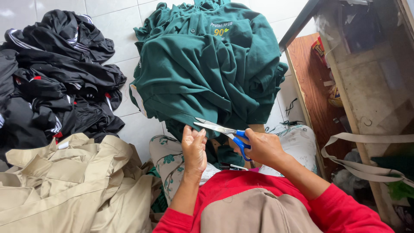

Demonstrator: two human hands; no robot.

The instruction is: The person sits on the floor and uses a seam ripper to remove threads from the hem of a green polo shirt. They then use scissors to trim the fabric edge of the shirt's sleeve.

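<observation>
A dark green shirt lies on top of a pile of green garments in front of my knees. My left hand pinches the shirt's near hem, fingers closed on the cloth. In my right hand I grip blue-handled scissors, whose blades are open and point left along the hem, just above my left hand's fingertips. The tips sit at the cloth's edge; whether they touch it I cannot tell.
A heap of black garments with white stripes lies at the left on the white tiled floor. Beige garments are piled at the near left. A wooden shelf unit with beige straps stands at the right.
</observation>
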